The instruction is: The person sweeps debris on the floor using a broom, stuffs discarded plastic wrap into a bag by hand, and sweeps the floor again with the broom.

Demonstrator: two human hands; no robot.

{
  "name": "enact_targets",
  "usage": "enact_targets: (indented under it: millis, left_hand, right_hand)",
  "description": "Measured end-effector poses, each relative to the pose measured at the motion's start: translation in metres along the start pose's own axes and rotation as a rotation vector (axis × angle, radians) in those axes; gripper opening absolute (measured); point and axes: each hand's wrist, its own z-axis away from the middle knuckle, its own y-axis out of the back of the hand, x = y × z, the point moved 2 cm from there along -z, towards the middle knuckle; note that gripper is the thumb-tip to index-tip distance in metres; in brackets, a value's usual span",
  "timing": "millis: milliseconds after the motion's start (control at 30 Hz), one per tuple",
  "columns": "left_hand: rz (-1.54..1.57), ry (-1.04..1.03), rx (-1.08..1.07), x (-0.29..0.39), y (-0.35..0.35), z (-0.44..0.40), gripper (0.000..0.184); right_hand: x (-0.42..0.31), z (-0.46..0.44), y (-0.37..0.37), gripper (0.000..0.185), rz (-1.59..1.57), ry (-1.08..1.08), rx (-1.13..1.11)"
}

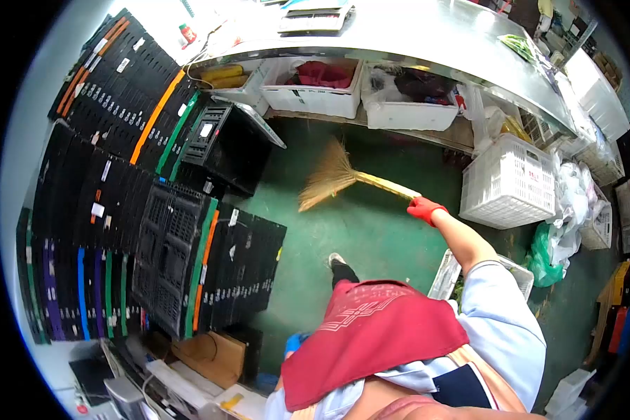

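My right hand (424, 210), in a red glove, is wrapped round the yellow handle of a straw broom (329, 176). The broom reaches out to the left, its bristles fanned over the green floor (308, 241). Down beside my red apron (371, 336), a bit of my left hand (295, 343) shows in a blue glove. The apron and arm cover most of it, so its fingers cannot be made out.
Stacks of black crates (94, 192) rise on the left, with an open black crate (234, 147) beside them. White bins (315, 98) sit under the metal table (413, 35). A white basket (509, 182) and plastic bags (568, 203) stand at right; another crate (518, 274) is near my right arm.
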Motion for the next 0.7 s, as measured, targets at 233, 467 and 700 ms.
enact_targets:
  millis: [233,467,700]
  left_hand:
    - [0.907,0.279,-0.081,0.201,0.086,-0.175,0.030]
    - [0.707,0.157,0.064,0.379,0.144,-0.274,0.026]
    - [0.431,0.207,-0.133,0.499,0.134,-0.333,0.037]
  right_hand:
    - [-0.004,0.030,-0.048,0.030,-0.364,-0.126,-0.068]
    - [0.005,0.060,-0.033,0.034,-0.213,-0.298,0.088]
    - [0.074,-0.100,0.053,0.027,-0.108,-0.307,-0.001]
